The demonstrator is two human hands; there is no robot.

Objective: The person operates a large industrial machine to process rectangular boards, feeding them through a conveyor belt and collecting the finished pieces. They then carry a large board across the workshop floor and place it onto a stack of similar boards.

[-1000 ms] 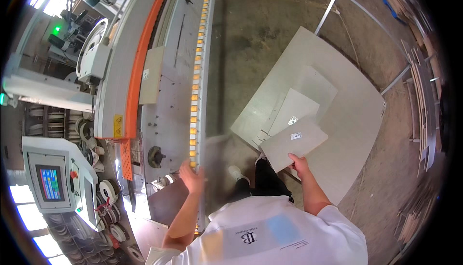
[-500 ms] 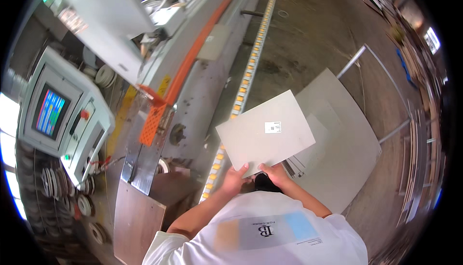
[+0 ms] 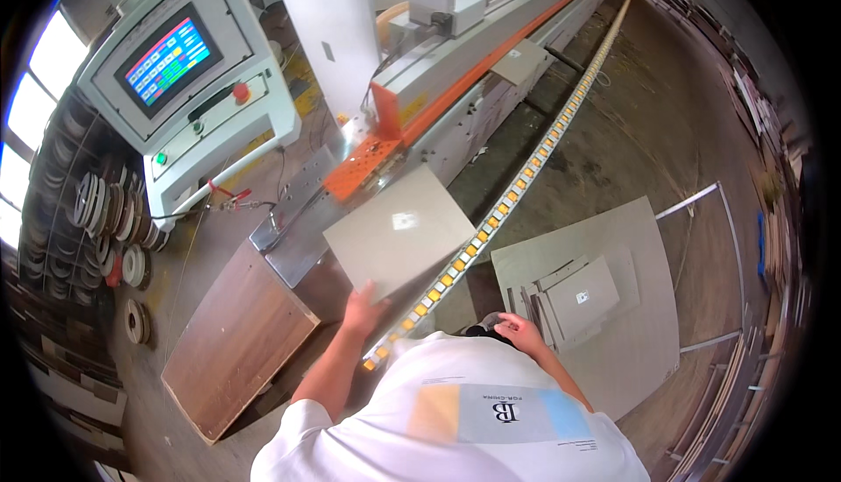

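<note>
A flat grey rectangular panel [image 3: 420, 219] with a white label on its face is held out to the left, beside the orange guard at the machine's near end. My left hand [image 3: 363, 308] grips the panel by its near edge, thumb on top, the other fingers partly hidden. My right hand [image 3: 523, 333] is off the panel and close to my body, its fingers loosely extended with nothing visible in them. To its right, a smaller labelled panel [image 3: 583, 296] and narrow strips lie on a large grey board [image 3: 644, 324].
An orange perforated guard [image 3: 363, 171] and orange rail run along the machine. A control console [image 3: 188, 70] with a lit screen stands left. A rail with yellow rollers [image 3: 521, 186] runs diagonally. A brown wooden box [image 3: 241, 342] and rolls of edging [image 3: 109, 206] sit lower left.
The panel has moved left toward the machine's near end, carried by my left hand. My right hand has let go of it. The view has turned left, and the smaller panel on the board is uncovered.
</note>
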